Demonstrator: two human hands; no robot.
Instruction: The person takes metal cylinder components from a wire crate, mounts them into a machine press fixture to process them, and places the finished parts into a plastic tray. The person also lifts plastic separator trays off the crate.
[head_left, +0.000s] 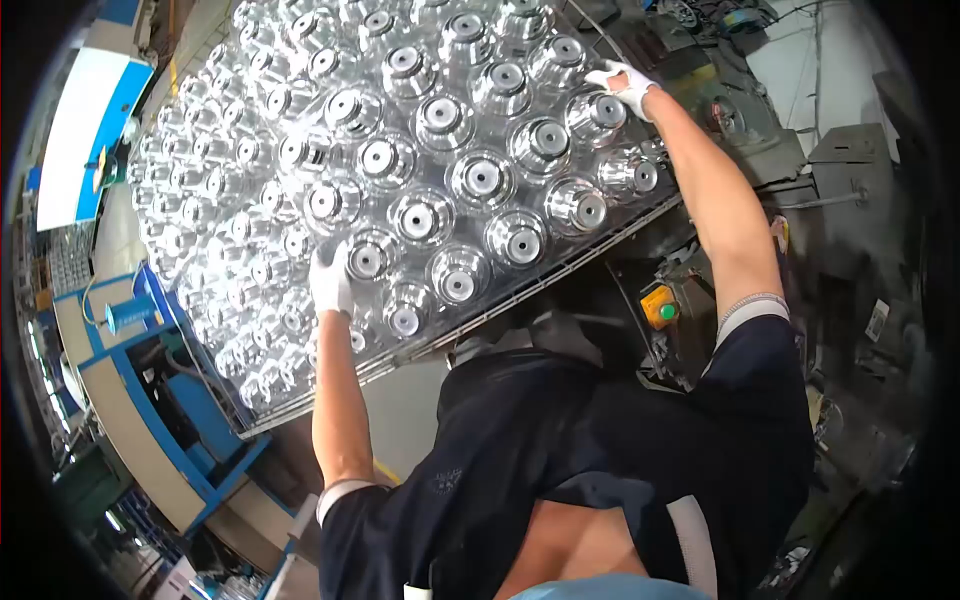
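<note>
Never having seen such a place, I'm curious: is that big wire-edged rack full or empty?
It looks full: shiny silver, round-topped pieces crowd the wire-edged rack, in close rows reaching nearly to its near edge.

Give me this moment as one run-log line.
gloved left hand: among shiny cup-shaped parts | gloved right hand: at parts farther right | grip: unclear | wire-edged rack: loaded

Many parts (483,177) are set close together in rows on a wire rack (540,278), which is placed in front of the wearer. At the right, past the rack's near edge, a button box (659,307) is mounted; farther right and forward, a box-shaped housing (845,160) is placed. At the left, beyond the rack, a framed bench (125,420) is positioned, with a panel (90,135) set farther forward. Floor (410,405) is seen between the rack's near edge and the wearer.
</note>
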